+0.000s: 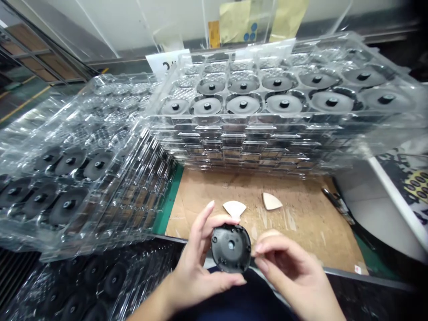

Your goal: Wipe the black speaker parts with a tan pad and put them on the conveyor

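Along the table's left edge, a leaning stack of clear trays [76, 178] holds black discs. At the near edge, over the cardboard sheet [301, 223], the left hand [197, 263] grasps a round black disc [231, 248] by its rim; the right hand [287, 267] pinches its right side. Behind, a second tray stack [267, 133]; two pale wedge pieces [235, 208].

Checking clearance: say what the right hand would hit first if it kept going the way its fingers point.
Likely the black disc: the right hand points left at its edge, the fingertips about touching it.
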A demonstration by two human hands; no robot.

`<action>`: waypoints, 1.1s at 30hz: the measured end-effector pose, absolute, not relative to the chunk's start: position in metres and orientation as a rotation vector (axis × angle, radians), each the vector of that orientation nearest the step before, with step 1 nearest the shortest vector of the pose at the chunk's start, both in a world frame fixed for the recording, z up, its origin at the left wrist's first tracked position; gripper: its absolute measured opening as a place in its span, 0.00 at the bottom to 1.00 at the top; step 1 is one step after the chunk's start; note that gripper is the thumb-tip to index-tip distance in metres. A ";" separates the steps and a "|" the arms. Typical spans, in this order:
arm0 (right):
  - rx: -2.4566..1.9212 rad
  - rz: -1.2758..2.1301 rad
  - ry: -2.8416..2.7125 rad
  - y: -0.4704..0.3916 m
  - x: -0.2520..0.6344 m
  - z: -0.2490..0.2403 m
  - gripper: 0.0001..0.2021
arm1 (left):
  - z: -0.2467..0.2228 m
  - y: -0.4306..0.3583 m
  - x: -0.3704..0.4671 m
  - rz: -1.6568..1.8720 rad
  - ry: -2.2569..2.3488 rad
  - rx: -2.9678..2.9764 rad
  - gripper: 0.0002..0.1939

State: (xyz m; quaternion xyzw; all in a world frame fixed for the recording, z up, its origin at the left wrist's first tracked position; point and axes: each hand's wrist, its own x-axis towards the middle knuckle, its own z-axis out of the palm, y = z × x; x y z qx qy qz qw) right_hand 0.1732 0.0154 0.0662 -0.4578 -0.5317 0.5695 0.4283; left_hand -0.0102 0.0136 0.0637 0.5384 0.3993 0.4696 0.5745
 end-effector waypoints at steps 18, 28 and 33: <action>-1.403 1.515 -1.171 0.020 0.161 0.069 0.07 | 0.062 0.017 -0.007 1.167 1.043 1.753 0.49; -1.394 1.628 -1.036 0.021 0.155 0.065 0.13 | 0.053 0.012 -0.011 1.152 1.076 1.793 0.48; -1.428 1.681 -0.958 0.023 0.154 0.063 0.10 | 0.050 0.014 -0.013 1.192 1.080 1.802 0.49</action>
